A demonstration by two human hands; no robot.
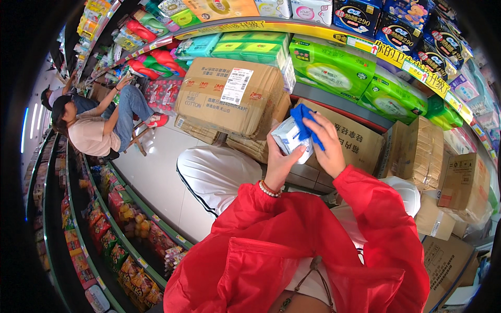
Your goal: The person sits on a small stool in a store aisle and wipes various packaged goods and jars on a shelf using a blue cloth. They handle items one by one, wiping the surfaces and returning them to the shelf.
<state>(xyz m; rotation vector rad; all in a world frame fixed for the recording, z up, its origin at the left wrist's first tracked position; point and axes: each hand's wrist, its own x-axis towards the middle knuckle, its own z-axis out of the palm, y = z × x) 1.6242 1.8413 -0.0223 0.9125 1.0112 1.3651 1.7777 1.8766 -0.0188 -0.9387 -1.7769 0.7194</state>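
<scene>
In front of me my left hand (282,158) grips a small white and blue package (287,135) from its left and lower side. My right hand (327,143) presses a crumpled blue cloth (302,119) against the top and right side of that package. Both hands are above the gap between my knees, close to a closed cardboard carton (231,98) that bears printing and a white label. Below the cloth and the package lies another brown carton (344,133), partly covered by my right hand.
Shelves with green tissue packs (330,72) and dark sanitary pad packs (356,17) curve across the top. More cartons (420,152) stand at the right. Two people sit at the left, one on a wooden stool (136,141). Snack shelves (129,238) run along the lower left.
</scene>
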